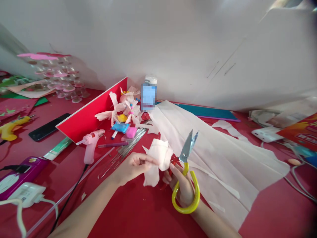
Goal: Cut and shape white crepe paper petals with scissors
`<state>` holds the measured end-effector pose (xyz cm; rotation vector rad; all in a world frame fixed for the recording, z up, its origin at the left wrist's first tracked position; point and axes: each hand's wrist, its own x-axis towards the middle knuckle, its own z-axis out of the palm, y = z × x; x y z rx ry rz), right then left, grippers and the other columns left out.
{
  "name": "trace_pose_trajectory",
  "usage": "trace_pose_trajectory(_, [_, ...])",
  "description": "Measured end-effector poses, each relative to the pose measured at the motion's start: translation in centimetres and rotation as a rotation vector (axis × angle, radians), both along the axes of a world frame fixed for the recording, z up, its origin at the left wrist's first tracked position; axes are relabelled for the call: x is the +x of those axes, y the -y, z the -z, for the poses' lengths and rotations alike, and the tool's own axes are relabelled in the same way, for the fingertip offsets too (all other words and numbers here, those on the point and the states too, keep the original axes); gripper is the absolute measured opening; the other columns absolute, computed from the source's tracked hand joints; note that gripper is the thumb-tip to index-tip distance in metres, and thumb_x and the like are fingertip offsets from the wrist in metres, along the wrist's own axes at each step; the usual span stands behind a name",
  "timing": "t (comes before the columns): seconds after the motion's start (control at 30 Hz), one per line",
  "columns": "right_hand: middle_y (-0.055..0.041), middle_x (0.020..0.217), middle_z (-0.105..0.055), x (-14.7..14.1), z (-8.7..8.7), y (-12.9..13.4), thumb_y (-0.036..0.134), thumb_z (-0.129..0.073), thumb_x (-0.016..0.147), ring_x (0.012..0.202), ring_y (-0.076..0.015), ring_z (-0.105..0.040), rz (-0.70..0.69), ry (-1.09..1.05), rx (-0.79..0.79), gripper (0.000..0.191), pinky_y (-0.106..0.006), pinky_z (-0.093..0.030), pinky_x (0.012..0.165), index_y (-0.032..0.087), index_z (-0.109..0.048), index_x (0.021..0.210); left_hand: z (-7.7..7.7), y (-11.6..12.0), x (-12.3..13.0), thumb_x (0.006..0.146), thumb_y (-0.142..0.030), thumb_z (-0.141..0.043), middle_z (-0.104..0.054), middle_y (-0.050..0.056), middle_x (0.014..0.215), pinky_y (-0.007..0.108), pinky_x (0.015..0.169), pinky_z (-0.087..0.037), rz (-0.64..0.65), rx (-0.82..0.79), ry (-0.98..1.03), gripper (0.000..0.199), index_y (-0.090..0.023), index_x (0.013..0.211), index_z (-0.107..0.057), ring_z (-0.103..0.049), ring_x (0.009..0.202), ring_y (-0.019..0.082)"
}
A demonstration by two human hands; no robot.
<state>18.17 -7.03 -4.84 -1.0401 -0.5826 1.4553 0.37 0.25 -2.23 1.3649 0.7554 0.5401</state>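
My left hand (137, 165) pinches the edge of a piece of white paper (159, 152), cut and folded into petal shapes, with thumb and forefinger. At the paper's right side is my right hand (182, 185), closed around scissors. The scissors (185, 145) have yellow loop handles, and their metal blades point up and slightly apart, away from the paper. Something red shows between the right fingers and the paper; I cannot make out what it is. A large white sheet (195, 142) lies beyond and to the right of my hands, with cut strips on it.
Left of my hands lie thin metal wires (128, 142), a pink glue gun (91, 143) and a purple pen (112, 144). White paper flowers (121, 109) rest against a red board (91, 115). A phone (49, 127) and purple power strip (24, 175) are farther left; cables cross the table.
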Motion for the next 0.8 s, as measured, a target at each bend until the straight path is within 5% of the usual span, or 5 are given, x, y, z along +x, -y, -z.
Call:
trace_pose_trajectory(0.23, [0.0057,0.053,-0.043,5.6,-2.8,1.1,0.043,-0.079,0.070,0.042,-0.0040,-0.028,0.108,0.215,-0.106,0.043,-0.019,-0.022,0.039,0.017,-0.046,0.060,0.1,-0.2,-0.4,0.080,-0.023,-0.060,-0.074,0.006,0.084,0.022,0.059,-0.040,0.115,0.076,-0.154,0.020,-0.016,0.090,-0.077,-0.059,0.068,0.014])
trace_pose_trajectory(0.3, [0.0060,0.054,-0.045,6.4,-3.8,1.5,0.041,-0.079,0.071,0.044,-0.0050,-0.033,0.122,0.350,-0.062,0.041,-0.019,-0.028,0.042,0.018,-0.046,0.062,-0.1,0.0,-0.3,0.081,-0.020,-0.059,-0.074,0.005,0.089,0.022,0.062,-0.041,0.160,0.103,-0.154,0.021,-0.018,0.093,-0.077,-0.060,0.072,0.013])
trace_pose_trajectory(0.5, [-0.0020,0.080,-0.064,5.1,-5.3,-0.1,0.028,-0.075,0.073,0.082,-0.0193,-0.061,-0.021,0.496,0.122,0.031,-0.027,-0.047,0.060,0.022,-0.045,0.073,-0.9,0.4,0.0,0.079,-0.014,-0.058,-0.069,0.004,0.106,0.023,0.073,-0.046,0.254,0.161,-0.152,0.034,-0.023,0.109,-0.072,-0.060,0.088,0.016])
trace_pose_trajectory(0.6, [0.0005,0.077,-0.060,4.2,-5.2,-1.1,0.022,-0.070,0.074,0.074,-0.0173,-0.059,-0.128,0.564,0.119,0.027,-0.029,-0.046,0.060,0.023,-0.043,0.073,-1.1,0.5,0.0,0.078,-0.011,-0.056,-0.069,0.003,0.110,0.026,0.084,-0.046,0.268,0.208,-0.176,0.038,-0.023,0.112,-0.071,-0.060,0.099,0.019])
trace_pose_trajectory(0.8, [0.0030,0.066,-0.056,3.4,-5.0,-1.6,0.023,-0.068,0.072,0.054,-0.0107,-0.040,-0.220,0.700,0.087,0.028,-0.026,-0.035,0.051,0.023,-0.040,0.071,-1.2,0.6,-0.1,0.076,-0.008,-0.052,-0.069,0.003,0.117,0.024,0.076,-0.048,0.277,0.235,-0.266,0.045,-0.023,0.115,-0.070,-0.062,0.096,0.020])
